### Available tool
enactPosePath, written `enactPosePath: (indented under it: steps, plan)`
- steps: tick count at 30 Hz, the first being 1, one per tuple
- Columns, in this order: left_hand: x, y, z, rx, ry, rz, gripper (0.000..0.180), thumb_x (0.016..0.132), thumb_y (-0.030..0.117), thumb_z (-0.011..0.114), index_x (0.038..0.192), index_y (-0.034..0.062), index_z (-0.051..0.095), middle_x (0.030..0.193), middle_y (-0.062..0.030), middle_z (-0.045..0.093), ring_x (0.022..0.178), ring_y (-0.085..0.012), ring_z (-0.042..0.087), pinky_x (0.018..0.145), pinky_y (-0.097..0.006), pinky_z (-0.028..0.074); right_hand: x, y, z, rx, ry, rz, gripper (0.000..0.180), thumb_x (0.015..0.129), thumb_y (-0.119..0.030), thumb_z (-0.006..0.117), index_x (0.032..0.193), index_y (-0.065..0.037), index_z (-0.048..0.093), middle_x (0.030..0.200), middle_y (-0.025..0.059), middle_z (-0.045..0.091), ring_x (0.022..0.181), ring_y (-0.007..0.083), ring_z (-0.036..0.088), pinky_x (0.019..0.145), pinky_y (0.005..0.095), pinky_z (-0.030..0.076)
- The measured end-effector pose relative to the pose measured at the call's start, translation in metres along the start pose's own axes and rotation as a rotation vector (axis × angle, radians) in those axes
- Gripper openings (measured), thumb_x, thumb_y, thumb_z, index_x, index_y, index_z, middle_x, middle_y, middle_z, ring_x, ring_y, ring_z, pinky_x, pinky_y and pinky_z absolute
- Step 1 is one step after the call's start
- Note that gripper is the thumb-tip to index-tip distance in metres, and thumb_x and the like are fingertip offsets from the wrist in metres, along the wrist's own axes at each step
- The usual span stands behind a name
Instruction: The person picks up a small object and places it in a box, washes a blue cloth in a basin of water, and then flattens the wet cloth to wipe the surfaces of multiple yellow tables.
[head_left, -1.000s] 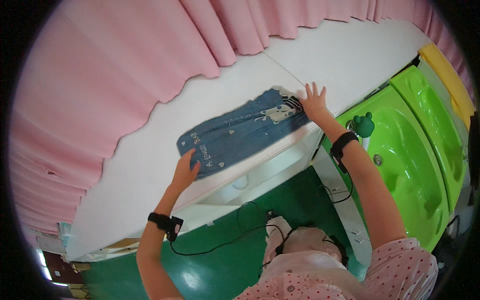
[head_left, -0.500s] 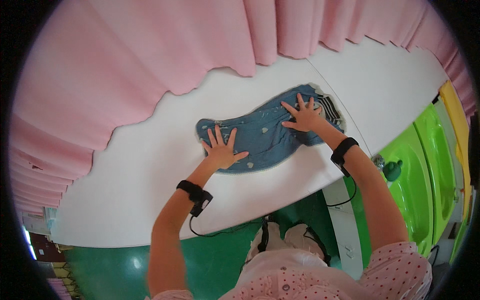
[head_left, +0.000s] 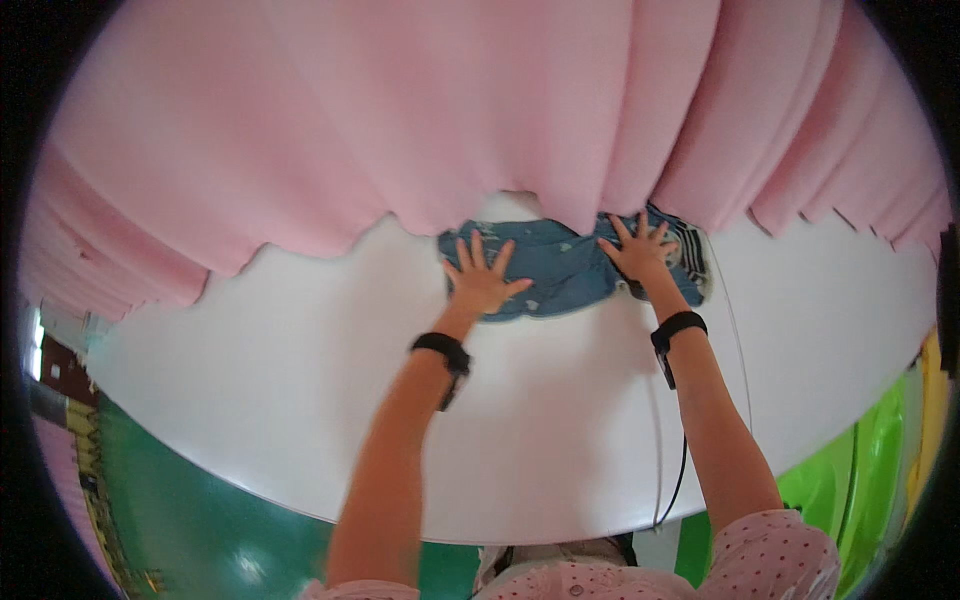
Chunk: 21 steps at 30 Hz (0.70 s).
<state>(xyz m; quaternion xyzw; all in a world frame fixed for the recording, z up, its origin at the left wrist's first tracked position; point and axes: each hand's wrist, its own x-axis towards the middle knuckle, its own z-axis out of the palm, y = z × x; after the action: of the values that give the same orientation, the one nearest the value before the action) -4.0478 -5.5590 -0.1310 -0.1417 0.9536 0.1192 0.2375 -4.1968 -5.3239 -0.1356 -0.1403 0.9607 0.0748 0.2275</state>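
pink curtain [head_left: 400,120] above white counter [head_left: 550,430], blue printed cloth [head_left: 565,268] lying rumpled on it, far edge partly behind curtain hem. cloth looks light, soft, limp, not fragile, probably slides easily, best gripped at both short ends. left hand [head_left: 482,288] flat on left end, right hand [head_left: 643,258] near striped end, fingers spread on both, pinching nothing.

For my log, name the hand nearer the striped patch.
Right. The right hand is just left of the striped patch; the left hand is farther left on the cloth.
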Motion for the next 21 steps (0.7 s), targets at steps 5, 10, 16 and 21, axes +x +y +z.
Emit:
enactPosePath:
  steps: [5, 10, 16, 21]
  plan:
    - [0.011, 0.009, 0.001, -0.026, -0.052, 0.016, 0.057, 0.086, 0.047, 0.039, 0.138, 0.0328, 0.020, 0.144, -0.0223, 0.007, 0.128, -0.0482, 0.010, 0.096, -0.063, 0.016, 0.054, -0.004, 0.014, 0.164, 0.114, -0.132, 0.058, 0.083, -0.060, 0.034, 0.134, -0.032, 0.030, 0.143, 0.0116, 0.022, 0.129, 0.0408, 0.017, 0.097, 0.0657, 0.011]
    - [0.054, -0.052, -0.062, 0.063, -0.174, 0.131, 0.068, 0.078, 0.045, 0.056, 0.136, 0.0414, 0.021, 0.142, -0.0222, 0.013, 0.122, -0.0453, 0.027, 0.092, -0.053, 0.032, 0.104, -0.078, -0.054, -0.131, 0.016, -0.208, 0.047, 0.093, -0.026, 0.032, 0.139, -0.025, 0.022, 0.145, 0.0121, 0.009, 0.130, 0.0366, 0.018, 0.103, 0.0524, 0.019]
    - [0.145, -0.149, -0.083, 0.162, 0.158, 0.351, 0.012, 0.073, 0.016, 0.060, 0.083, 0.0154, 0.066, 0.074, -0.0071, 0.062, 0.069, -0.0239, 0.061, 0.052, -0.035, 0.046, 0.257, -0.208, -0.105, -0.287, -0.244, -0.345, 0.083, 0.084, -0.018, 0.049, 0.139, -0.025, -0.013, 0.145, 0.0139, -0.014, 0.130, 0.0462, 0.001, 0.093, 0.0635, 0.026]
    - [0.262, -0.264, -0.154, -0.046, 0.378, 0.268, 0.033, 0.077, 0.012, 0.053, 0.110, 0.0139, 0.050, 0.073, -0.0112, 0.055, 0.065, -0.0270, 0.057, 0.051, -0.041, 0.044, 0.415, -0.369, -0.162, -0.451, -0.260, -0.650, 0.078, 0.083, -0.011, 0.046, 0.141, -0.023, -0.004, 0.143, 0.0137, -0.020, 0.130, 0.0466, -0.006, 0.098, 0.0625, 0.017]
